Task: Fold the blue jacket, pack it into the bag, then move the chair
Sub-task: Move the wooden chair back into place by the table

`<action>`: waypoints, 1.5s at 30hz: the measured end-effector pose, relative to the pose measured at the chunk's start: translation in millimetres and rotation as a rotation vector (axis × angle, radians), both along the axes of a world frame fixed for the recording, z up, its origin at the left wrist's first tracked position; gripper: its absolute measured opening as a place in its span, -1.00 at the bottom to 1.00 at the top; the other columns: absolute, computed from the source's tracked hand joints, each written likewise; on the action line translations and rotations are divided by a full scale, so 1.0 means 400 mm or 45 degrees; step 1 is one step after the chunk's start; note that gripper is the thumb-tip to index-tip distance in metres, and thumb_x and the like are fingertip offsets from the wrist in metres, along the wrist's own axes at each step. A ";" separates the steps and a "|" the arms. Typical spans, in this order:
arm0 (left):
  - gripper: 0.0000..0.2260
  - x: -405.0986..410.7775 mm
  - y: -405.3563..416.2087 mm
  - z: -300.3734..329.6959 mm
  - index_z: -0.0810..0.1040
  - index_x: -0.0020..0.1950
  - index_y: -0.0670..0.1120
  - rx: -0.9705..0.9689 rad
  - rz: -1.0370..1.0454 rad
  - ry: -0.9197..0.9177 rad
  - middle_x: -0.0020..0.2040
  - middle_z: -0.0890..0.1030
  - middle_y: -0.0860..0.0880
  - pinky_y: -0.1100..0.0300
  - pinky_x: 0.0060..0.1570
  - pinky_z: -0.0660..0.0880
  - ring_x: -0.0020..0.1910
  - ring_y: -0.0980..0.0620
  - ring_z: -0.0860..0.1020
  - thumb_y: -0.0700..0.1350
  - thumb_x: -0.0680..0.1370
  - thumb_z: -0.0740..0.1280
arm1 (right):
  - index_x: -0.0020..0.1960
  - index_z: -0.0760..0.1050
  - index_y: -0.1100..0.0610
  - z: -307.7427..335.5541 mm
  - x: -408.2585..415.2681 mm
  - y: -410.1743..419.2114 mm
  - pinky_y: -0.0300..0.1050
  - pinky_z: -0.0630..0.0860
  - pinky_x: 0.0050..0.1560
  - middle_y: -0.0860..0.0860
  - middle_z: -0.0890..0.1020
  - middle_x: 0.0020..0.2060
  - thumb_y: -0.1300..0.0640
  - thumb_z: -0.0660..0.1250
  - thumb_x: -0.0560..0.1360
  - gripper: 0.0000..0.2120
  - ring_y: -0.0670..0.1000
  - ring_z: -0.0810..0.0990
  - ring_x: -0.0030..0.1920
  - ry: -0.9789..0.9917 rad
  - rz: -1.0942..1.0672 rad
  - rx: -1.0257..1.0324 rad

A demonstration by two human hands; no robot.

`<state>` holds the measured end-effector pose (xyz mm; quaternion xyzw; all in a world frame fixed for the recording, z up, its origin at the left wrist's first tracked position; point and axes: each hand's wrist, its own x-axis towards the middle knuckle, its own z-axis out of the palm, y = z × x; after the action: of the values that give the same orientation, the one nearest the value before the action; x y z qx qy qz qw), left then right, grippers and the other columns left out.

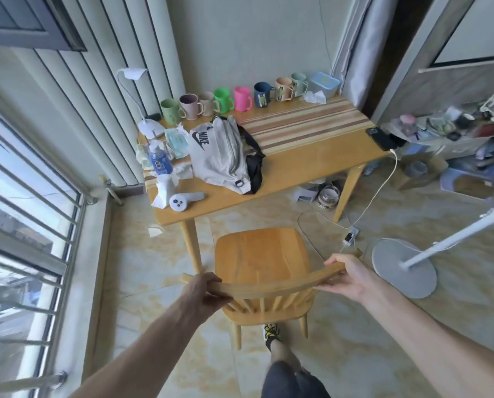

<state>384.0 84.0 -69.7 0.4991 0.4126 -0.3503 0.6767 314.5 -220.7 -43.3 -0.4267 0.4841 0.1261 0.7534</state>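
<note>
At 6 o'clock, low in view:
Chair: wooden chair (261, 255), spindle back, smooth curved seat, standing on the floor short of the bench's near edge.
Left grip: left hand (204, 291) clenched round the top rail's left end.
Right grip: right hand (347, 275) grasping the rail's right end.
Bag: white bag (217, 155) at 12 o'clock on the bench (306, 165), bulging, zipped shut, black strap trailing.
Surface: pale wooden bench, striped mat, row of coloured mugs (224, 100) at its far edge.
Room: glossy marbled tile floor (142, 268); barred window at 9 o'clock.
Open room: bare tile left of the chair; round fan base (403, 268) and charging cable (380, 188) at 3 o'clock.
</note>
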 end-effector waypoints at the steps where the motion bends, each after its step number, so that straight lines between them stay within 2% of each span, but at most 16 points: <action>1: -0.92 0.031 -0.038 -0.004 0.45 -0.01 -0.32 -0.014 0.019 0.005 -0.06 0.47 -0.27 -0.05 -0.42 0.65 -0.05 -0.29 0.55 -0.35 0.52 0.31 | -0.18 0.32 0.18 -0.003 0.033 -0.039 0.42 0.58 -0.02 0.29 0.54 -0.15 0.40 0.25 0.49 -0.82 0.39 0.61 0.03 -0.003 0.006 0.002; 5: -0.92 0.174 -0.191 -0.039 0.38 -0.07 -0.26 -0.075 0.032 0.012 -0.16 0.39 -0.21 -0.06 -0.24 0.63 -0.12 -0.23 0.49 -0.36 0.52 0.27 | -0.21 0.33 0.18 -0.032 0.193 -0.205 0.46 0.48 0.22 0.23 0.52 -0.30 0.40 0.23 0.51 -0.80 0.40 0.56 0.11 0.004 0.029 0.014; 9: -0.97 0.309 -0.331 -0.071 0.46 -0.05 -0.27 -0.075 0.058 -0.030 -0.12 0.53 -0.23 -0.10 0.05 0.60 -0.15 -0.18 0.57 -0.36 0.55 0.24 | -0.24 0.36 0.19 -0.052 0.367 -0.341 0.43 0.53 0.17 0.19 0.50 -0.35 0.40 0.21 0.51 -0.80 0.35 0.54 0.03 0.028 0.070 0.011; 12: -0.91 0.408 -0.416 -0.094 0.40 -0.15 -0.25 -0.105 0.184 -0.002 -0.25 0.45 -0.20 -0.04 -0.23 0.64 -0.26 -0.16 0.51 -0.40 0.51 0.22 | -0.26 0.37 0.20 -0.087 0.491 -0.435 0.42 0.48 0.26 0.17 0.46 -0.30 0.40 0.24 0.50 -0.79 0.31 0.49 0.06 0.035 0.078 0.014; 14: -0.93 0.468 -0.463 -0.109 0.38 -0.12 -0.26 -0.128 0.274 0.010 -0.28 0.41 -0.18 0.07 -0.41 0.61 -0.28 -0.15 0.48 -0.41 0.50 0.20 | -0.21 0.38 0.21 -0.106 0.570 -0.479 0.32 0.62 0.08 0.20 0.48 -0.22 0.39 0.25 0.50 -0.85 0.29 0.50 0.08 0.054 0.103 0.021; 17: -0.93 0.546 -0.515 -0.125 0.43 -0.09 -0.34 -0.109 0.342 0.028 -0.33 0.52 -0.22 0.09 -0.45 0.62 -0.25 -0.17 0.50 -0.42 0.52 0.17 | -0.16 0.40 0.23 -0.148 0.672 -0.527 0.17 0.70 -0.15 0.26 0.53 -0.10 0.39 0.23 0.51 -0.88 0.28 0.56 0.02 0.064 0.111 0.031; 19: -0.86 0.596 -0.541 -0.143 0.46 0.03 -0.38 -0.102 0.389 0.035 -0.22 0.57 -0.26 0.04 -0.36 0.65 -0.21 -0.18 0.53 -0.43 0.50 0.18 | -0.12 0.43 0.27 -0.172 0.733 -0.550 0.20 0.67 -0.08 0.34 0.59 -0.01 0.40 0.24 0.48 -0.93 0.30 0.59 0.04 0.052 0.115 0.073; 21: -0.77 0.640 -0.558 -0.152 0.47 0.13 -0.41 -0.087 0.407 0.044 -0.06 0.60 -0.32 -0.03 -0.23 0.63 -0.13 -0.20 0.56 -0.44 0.49 0.17 | -0.02 0.42 0.26 -0.208 0.790 -0.571 0.27 0.65 0.02 0.44 0.59 0.13 0.41 0.31 0.39 -0.80 0.37 0.60 0.15 0.042 0.094 0.118; 23: -0.65 0.679 -0.567 -0.159 0.46 0.27 -0.43 -0.063 0.437 0.051 0.11 0.60 -0.35 -0.02 -0.21 0.65 -0.01 -0.22 0.58 -0.43 0.49 0.17 | -0.02 0.38 0.19 -0.234 0.840 -0.574 0.30 0.60 0.01 0.43 0.57 0.12 0.43 0.25 0.43 -0.78 0.36 0.59 0.12 0.033 0.073 0.151; 28: -0.68 0.714 -0.574 -0.172 0.46 0.28 -0.38 -0.072 0.490 0.039 -0.04 0.66 -0.27 0.15 -0.40 0.63 -0.12 -0.13 0.67 -0.45 0.54 0.16 | 0.00 0.39 0.15 -0.298 0.911 -0.582 0.20 0.70 -0.18 0.31 0.44 0.18 0.46 0.14 0.51 -0.75 0.40 0.52 0.28 0.020 0.027 0.233; 30: -0.72 0.717 -0.573 -0.190 0.48 0.24 -0.35 -0.050 0.434 0.029 0.03 0.66 -0.30 0.12 -0.29 0.66 -0.15 -0.11 0.67 -0.45 0.55 0.17 | 0.08 0.40 0.17 -0.326 0.915 -0.593 0.24 0.69 -0.11 0.27 0.38 0.23 0.48 0.18 0.48 -0.71 0.42 0.47 0.36 0.037 -0.005 0.250; 32: -0.71 0.714 -0.570 -0.203 0.48 0.26 -0.37 -0.016 0.389 0.050 0.20 0.59 -0.35 0.00 -0.04 0.65 -0.03 -0.18 0.62 -0.43 0.55 0.20 | 0.12 0.39 0.18 -0.346 0.903 -0.598 0.34 0.60 0.13 0.23 0.34 0.26 0.49 0.21 0.44 -0.67 0.40 0.40 0.43 0.054 -0.056 0.276; 36: -0.76 0.706 -0.574 -0.191 0.52 0.17 -0.33 -0.009 0.412 0.092 -0.25 0.71 -0.20 0.03 -0.04 0.55 -0.10 -0.15 0.58 -0.41 0.53 0.21 | 0.08 0.37 0.17 -0.354 0.894 -0.597 0.45 0.42 0.33 0.25 0.37 0.18 0.50 0.21 0.44 -0.67 0.40 0.41 0.39 0.054 -0.071 0.259; 38: -0.83 0.712 -0.575 -0.187 0.54 0.10 -0.32 0.083 0.392 0.115 -0.30 0.68 -0.17 0.07 -0.14 0.60 -0.16 -0.12 0.57 -0.41 0.53 0.26 | 0.09 0.38 0.18 -0.346 0.897 -0.597 0.42 0.41 0.35 0.28 0.41 0.12 0.50 0.19 0.46 -0.69 0.37 0.48 0.27 0.075 -0.056 0.223; 42: -0.83 0.712 -0.560 -0.200 0.58 0.00 -0.35 0.394 0.304 0.202 -0.17 0.65 -0.20 0.23 -0.37 0.64 -0.20 -0.12 0.63 -0.32 0.46 0.47 | 0.23 0.44 0.28 -0.339 0.910 -0.583 0.24 0.58 0.16 0.26 0.54 0.04 0.42 0.33 0.43 -0.63 0.26 0.56 0.05 0.253 0.058 -0.116; 45: -0.63 0.703 -0.550 -0.194 0.58 0.07 -0.29 0.747 0.076 0.114 -0.12 0.66 -0.19 0.06 -0.11 0.63 -0.14 -0.15 0.63 -0.11 0.41 0.57 | 0.32 0.36 0.26 -0.309 0.897 -0.560 0.10 0.57 0.08 0.24 0.62 0.12 0.22 0.50 0.39 -0.43 0.23 0.60 0.05 0.336 0.364 -0.815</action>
<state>665.3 -135.8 -147.5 0.6451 0.5402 -0.2177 0.4946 673.2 -444.6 -166.9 -0.6840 0.5275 0.1262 0.4878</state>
